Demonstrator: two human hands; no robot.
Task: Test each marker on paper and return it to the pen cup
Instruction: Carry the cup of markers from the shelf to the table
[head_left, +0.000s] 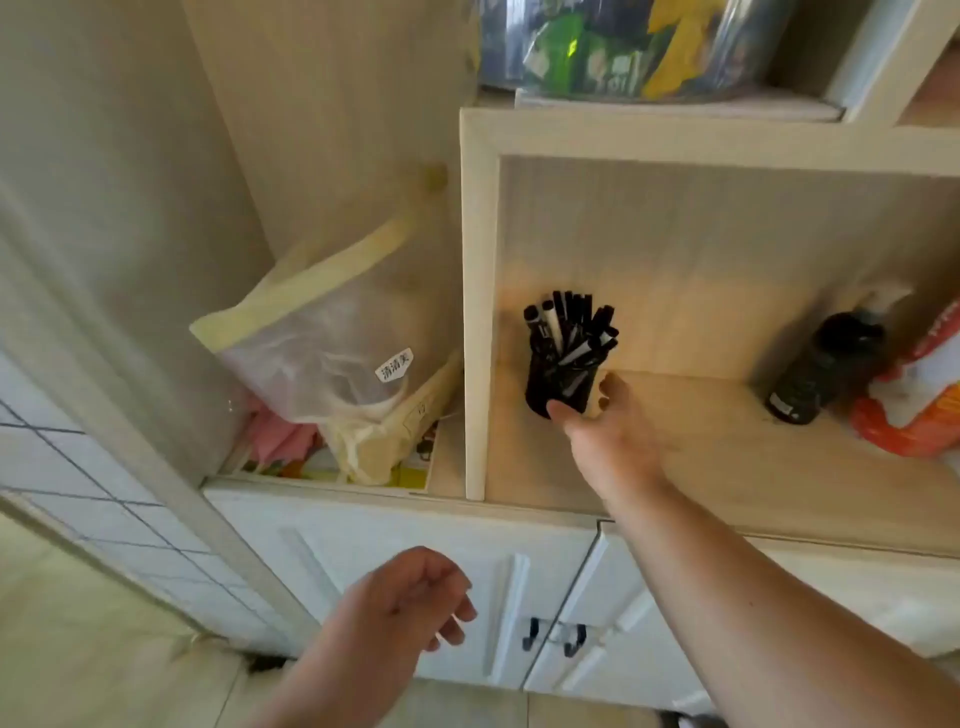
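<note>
our right hand (605, 431) reaches the pen cup (558, 384), thumb at its base and fingers spread beside it, not clamped. our left hand (410, 597) hangs loosely curled, holding nothing. no paper is visible; we judge testing not begun. the cup, black, stands upright on the shelf (701, 467), packed with black-capped markers (571, 325).

One readable label here.
White sticker (394, 365) on the clear bag (322, 358), far left, reads "清清美".
</note>
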